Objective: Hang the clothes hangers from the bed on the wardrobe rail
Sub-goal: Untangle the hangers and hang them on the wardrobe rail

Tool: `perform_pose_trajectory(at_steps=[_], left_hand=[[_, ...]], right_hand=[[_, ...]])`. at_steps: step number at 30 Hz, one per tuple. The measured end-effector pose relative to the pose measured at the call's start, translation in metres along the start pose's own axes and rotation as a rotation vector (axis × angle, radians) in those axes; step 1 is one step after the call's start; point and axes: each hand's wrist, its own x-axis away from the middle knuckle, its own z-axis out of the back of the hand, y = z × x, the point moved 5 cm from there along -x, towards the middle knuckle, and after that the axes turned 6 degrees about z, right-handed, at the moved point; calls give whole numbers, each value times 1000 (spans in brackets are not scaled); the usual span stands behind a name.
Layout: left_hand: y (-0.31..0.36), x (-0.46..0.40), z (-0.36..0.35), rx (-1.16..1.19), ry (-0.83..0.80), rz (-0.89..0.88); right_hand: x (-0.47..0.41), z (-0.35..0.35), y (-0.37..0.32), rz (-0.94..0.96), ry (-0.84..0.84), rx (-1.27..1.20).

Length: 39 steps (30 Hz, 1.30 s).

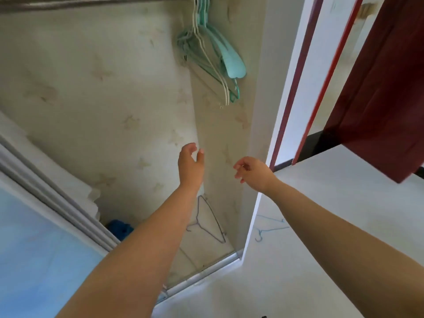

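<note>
Several teal and white clothes hangers (213, 53) hang bunched at the right end of the metal wardrobe rail (91, 2), close to the wardrobe's right inner wall. My left hand (191, 164) is raised inside the wardrobe well below them, fingers relaxed, holding nothing. My right hand (252, 172) is beside it, near the wardrobe's right edge, fingers loosely curled and empty. A thin wire hanger (210, 222) lies on the wardrobe floor below my left forearm. The bed is out of view.
The sliding wardrobe door (34, 249) with its track stands at the left. A blue bundle (120, 229) sits on the wardrobe floor. A white wall panel with blue scribbles (268, 228) is right of the opening. A dark red curtain (387, 88) hangs at the upper right.
</note>
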Motion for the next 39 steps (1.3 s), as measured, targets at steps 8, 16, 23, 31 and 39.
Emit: perform_pose_trajectory(at_steps=[8,16,23,31,39], left_hand=[[-110,69,-20,9,165,329],[-171,125,-48,-48,273,471],[-282,176,-60,-177,130,580],[-454,229,-71,-207,191,789],[-640,241,-130,177,359,1066]], right_hand=[[11,-62,97,-53,-391,42],[25,-109,168,-11,-526,94],[40,-193,259,0,-496,226],[42,-312,400,-97,-586,261],[-2,-429,518,33,-567,315]])
